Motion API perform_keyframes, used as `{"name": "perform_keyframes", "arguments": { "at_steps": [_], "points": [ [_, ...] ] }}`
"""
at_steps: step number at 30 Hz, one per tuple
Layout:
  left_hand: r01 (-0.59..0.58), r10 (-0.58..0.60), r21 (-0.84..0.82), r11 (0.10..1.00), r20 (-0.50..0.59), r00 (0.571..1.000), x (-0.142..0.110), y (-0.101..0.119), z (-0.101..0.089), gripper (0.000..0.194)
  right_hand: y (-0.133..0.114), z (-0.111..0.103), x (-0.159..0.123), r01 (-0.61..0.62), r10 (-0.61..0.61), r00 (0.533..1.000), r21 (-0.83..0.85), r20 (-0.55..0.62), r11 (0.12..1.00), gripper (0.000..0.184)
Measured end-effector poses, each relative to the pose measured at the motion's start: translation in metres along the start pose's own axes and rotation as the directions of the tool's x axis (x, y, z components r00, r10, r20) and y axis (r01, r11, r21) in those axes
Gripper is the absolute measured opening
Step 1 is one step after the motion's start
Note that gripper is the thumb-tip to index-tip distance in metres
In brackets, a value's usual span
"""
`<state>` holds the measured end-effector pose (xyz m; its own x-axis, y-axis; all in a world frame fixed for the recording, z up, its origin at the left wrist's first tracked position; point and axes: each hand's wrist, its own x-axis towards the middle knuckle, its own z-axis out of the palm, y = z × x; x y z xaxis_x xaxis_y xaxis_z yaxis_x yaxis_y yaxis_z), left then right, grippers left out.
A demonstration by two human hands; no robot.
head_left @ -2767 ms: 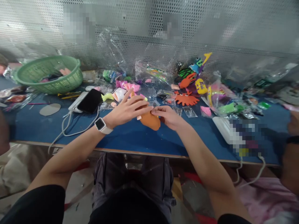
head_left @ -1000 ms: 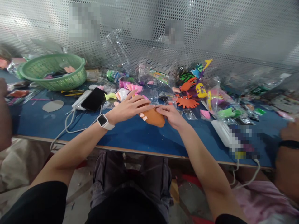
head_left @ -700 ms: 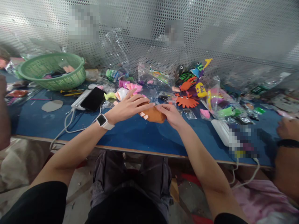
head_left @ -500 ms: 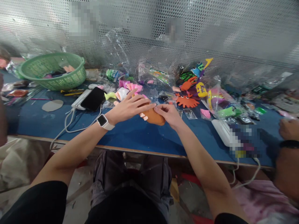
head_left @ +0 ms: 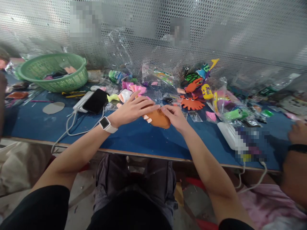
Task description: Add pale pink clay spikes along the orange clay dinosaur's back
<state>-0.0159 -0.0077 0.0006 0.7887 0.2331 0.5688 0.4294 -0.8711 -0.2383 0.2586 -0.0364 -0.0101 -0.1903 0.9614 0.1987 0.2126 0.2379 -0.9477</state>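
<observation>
With the orange-brown clay piece [head_left: 158, 119] as the clock's centre, the clear bag [head_left: 146, 72] at twelve o'clock shows a bright printed strip [head_left: 165, 77] whose wording is too small to read. Between two and three o'clock, a clear bottle [head_left: 279, 85] lies tilted with a green label [head_left: 265, 91], its lettering equally unreadable, and at two o'clock a yellow piece [head_left: 206, 92] bears purple marks that I cannot make out as writing. The left hand [head_left: 134, 110] reaches in from nine o'clock, palm down, fingers spread and laid over the clay piece's upper left edge; its thumb is hidden, so I cannot tell whether it grips. A white-strapped smartwatch [head_left: 105, 123] with a dark screen sits on that wrist. From three o'clock the right hand [head_left: 176, 118] pinches the clay piece's upper right edge between thumb and fingertips. The piece is just above the blue table [head_left: 134, 140], between both hands, with small white bits [head_left: 149, 120] on its left end. Near ten o'clock, a green plastic basket [head_left: 64, 83] holds dark packets [head_left: 59, 74] and a pale pink piece [head_left: 70, 70]. An orange clay crab [head_left: 192, 103] lies at two o'clock; a co-worker's hand [head_left: 297, 132] rests at three, well apart.
</observation>
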Motion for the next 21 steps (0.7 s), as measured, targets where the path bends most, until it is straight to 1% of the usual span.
{"name": "perform_keyframes", "arguments": {
  "at_steps": [2, 5, 7, 10, 12, 13, 15, 16, 18, 21],
  "points": [
    [0.022, -0.022, -0.016, 1.000, 0.003, 1.000, 0.000, 0.000, 0.000, 0.069, -0.001, 0.001, 0.000, -0.039, 0.040, 0.999, 0.038, -0.011, 0.999, 0.070],
    [0.051, -0.049, -0.049, 0.997, 0.032, 0.998, -0.001, -0.003, 0.001, 0.071, 0.001, 0.000, 0.000, -0.073, 0.074, 0.997, 0.060, -0.019, 0.996, 0.066],
    [0.071, -0.067, -0.106, 0.992, 0.047, 0.997, -0.001, -0.006, 0.002, 0.073, 0.003, -0.002, 0.001, -0.138, 0.139, 0.990, 0.113, -0.005, 0.984, 0.064],
    [0.125, -0.110, -0.255, 0.959, 0.075, 0.991, -0.002, -0.011, 0.002, 0.082, 0.006, -0.006, 0.003, -0.316, 0.300, 0.949, 0.244, 0.100, 0.917, 0.063],
    [0.182, -0.147, -0.369, 0.911, 0.120, 0.982, -0.003, -0.012, 0.000, 0.092, 0.007, -0.008, 0.004, -0.406, 0.370, 0.912, 0.274, 0.175, 0.872, 0.064],
    [0.212, -0.164, -0.421, 0.882, 0.149, 0.975, -0.003, -0.013, -0.001, 0.096, 0.007, -0.009, 0.004, -0.432, 0.388, 0.900, 0.274, 0.200, 0.859, 0.064],
    [0.265, -0.187, -0.503, 0.823, 0.200, 0.962, -0.003, -0.015, -0.002, 0.100, 0.008, -0.009, 0.005, -0.460, 0.409, 0.884, 0.270, 0.226, 0.846, 0.065],
    [0.277, -0.190, -0.528, 0.803, 0.213, 0.958, -0.004, -0.017, -0.001, 0.099, 0.008, -0.009, 0.005, -0.467, 0.416, 0.881, 0.268, 0.227, 0.843, 0.066],
    [0.272, -0.182, -0.553, 0.788, 0.213, 0.960, -0.005, -0.021, 0.001, 0.091, 0.010, -0.007, 0.006, -0.462, 0.417, 0.885, 0.263, 0.209, 0.847, 0.068],
    [0.253, -0.160, -0.558, 0.790, 0.210, 0.965, -0.007, -0.027, 0.007, 0.080, 0.013, -0.004, 0.006, -0.423, 0.386, 0.902, 0.220, 0.192, 0.879, 0.070]
  ]
}}
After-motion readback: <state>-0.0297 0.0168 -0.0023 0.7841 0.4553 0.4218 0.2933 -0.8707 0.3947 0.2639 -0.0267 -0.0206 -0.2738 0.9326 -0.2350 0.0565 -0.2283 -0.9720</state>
